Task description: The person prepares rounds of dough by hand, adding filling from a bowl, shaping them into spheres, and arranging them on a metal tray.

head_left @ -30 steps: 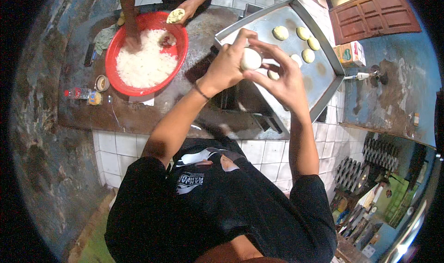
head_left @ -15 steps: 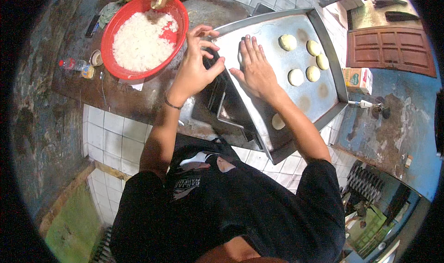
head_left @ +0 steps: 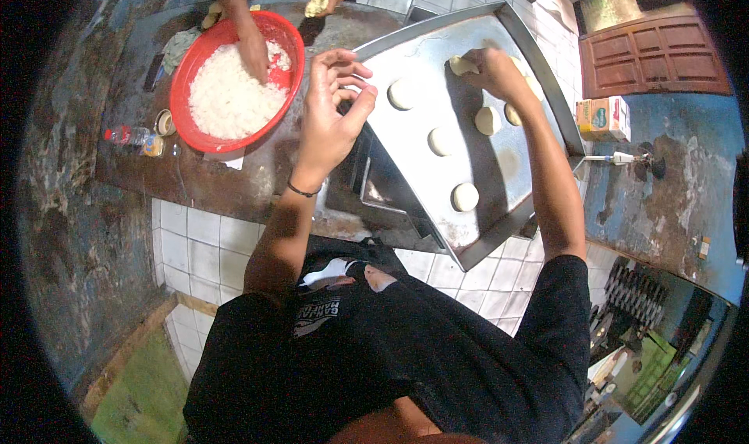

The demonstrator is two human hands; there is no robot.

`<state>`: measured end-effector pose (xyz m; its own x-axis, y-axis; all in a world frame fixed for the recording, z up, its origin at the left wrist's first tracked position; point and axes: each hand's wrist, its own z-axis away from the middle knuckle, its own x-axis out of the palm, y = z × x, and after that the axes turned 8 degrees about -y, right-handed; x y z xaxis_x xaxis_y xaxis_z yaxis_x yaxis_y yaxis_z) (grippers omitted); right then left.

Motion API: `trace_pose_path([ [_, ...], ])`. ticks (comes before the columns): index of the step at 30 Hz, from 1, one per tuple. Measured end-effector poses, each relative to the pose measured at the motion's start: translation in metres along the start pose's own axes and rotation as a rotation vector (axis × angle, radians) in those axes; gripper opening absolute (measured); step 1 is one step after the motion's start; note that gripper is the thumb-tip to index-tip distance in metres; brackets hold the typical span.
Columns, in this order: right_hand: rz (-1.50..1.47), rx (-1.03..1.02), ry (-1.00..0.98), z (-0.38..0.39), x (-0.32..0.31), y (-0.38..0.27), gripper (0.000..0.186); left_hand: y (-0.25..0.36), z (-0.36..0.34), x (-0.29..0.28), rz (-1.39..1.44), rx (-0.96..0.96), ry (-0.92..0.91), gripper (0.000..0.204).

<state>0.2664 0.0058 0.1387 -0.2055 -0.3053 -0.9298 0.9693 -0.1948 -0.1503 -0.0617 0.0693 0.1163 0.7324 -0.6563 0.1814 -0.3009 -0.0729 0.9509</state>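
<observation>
Gripping a pale dough ball at the metal tray.
Right hand pinches it with the fingertips; left hand, half-open and empty, hangs by the tray's edge.

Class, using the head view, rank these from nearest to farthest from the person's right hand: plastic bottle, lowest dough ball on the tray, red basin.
From the right hand:
1. Lowest dough ball, below it
2. Red basin, to its left
3. Plastic bottle, farthest left

A kitchen — dough balls, metal tray, red basin show it.
</observation>
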Motion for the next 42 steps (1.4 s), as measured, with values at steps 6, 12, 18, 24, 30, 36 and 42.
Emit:
trace_pose_path([
  [6,-0.851,-0.261,0.121,0.047,0.0,-0.121,0.03,-0.001,0.001,0.007,0.158,-0.176,0.003,0.061],
  [12,-1.248,-0.51,0.376,0.058,0.02,-0.266,0.042,0.032,0.001,-0.032,0.056,-0.016,0.345,0.064],
  [18,-1.338,-0.126,0.672,-0.016,0.025,-0.364,0.022,0.059,0.012,-0.11,0.201,-0.02,0.41,0.055],
  [24,-1.439,-0.382,-0.035,-0.036,0.002,-0.41,0.029,0.04,0.05,-0.229,0.35,-0.014,0.186,0.031],
  [30,-0.812,-0.283,0.095,-0.142,0.045,-0.452,0.038,0.011,0.112,-0.294,-0.126,0.047,0.078,0.039],
  [36,-0.176,-0.316,0.096,-0.29,0.235,-0.454,0.037,-0.006,0.151,-0.383,-0.093,-0.362,0.411,0.029],
  [42,-0.074,-0.218,0.095,-0.312,0.259,-0.471,0.024,-0.002,0.188,-0.448,0.285,-0.678,0.665,0.045],
])
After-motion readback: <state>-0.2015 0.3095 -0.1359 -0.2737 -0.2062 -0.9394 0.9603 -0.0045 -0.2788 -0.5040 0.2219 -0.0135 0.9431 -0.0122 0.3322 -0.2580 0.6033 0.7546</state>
